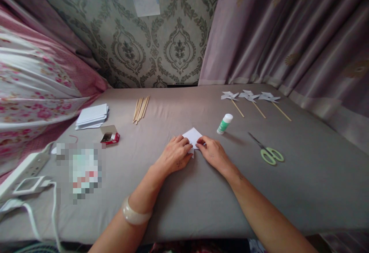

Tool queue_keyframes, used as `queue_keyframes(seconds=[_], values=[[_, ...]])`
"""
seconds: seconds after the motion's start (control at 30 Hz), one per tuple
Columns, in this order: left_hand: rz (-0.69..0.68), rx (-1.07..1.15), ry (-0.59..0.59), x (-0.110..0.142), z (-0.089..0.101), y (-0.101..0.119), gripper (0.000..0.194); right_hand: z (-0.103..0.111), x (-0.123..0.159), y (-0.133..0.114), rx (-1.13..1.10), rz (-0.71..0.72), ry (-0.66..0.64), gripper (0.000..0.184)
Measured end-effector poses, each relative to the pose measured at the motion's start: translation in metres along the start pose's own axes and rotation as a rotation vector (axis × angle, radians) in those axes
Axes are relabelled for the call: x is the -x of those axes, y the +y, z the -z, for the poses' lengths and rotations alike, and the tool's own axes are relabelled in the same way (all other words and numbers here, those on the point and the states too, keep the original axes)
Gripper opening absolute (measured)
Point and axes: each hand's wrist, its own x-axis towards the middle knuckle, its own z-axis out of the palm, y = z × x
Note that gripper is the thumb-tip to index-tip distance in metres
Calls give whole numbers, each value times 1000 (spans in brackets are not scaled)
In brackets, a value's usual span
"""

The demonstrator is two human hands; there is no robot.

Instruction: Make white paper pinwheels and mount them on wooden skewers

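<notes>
A small white sheet of paper [192,133] lies on the table in front of me, one corner pointing away. My left hand [176,155] is closed over its left side with curled fingers, hiding part of it. At the right edge, my right hand [213,152] pinches the paper between thumb and fingers. A small piece of the paper sticks out below the left fingertips. Beyond my right hand stands a glue stick [225,124] with a white cap and green label. Green-handled scissors [266,151] lie farther right, blades pointing away.
Three paper pinwheels on sticks [248,96] lie at the back right. Wooden sticks [141,109], a stack of white paper [92,116] and an open red box of small metal pieces [110,136] are to the left. A power strip [23,172] with cables occupies the left edge.
</notes>
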Motion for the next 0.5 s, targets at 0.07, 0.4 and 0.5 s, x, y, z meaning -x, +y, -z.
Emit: queue_keyframes(seconds=[0.07, 0.4, 0.5], values=[[3, 6, 8, 0, 0, 1, 21, 0, 0, -1, 0, 1, 9, 9], [16, 50, 13, 2, -1, 3, 29, -2, -3, 0, 8, 31, 31, 6], [15, 59, 7, 2, -1, 3, 28, -2, -3, -1, 11, 36, 21, 6]])
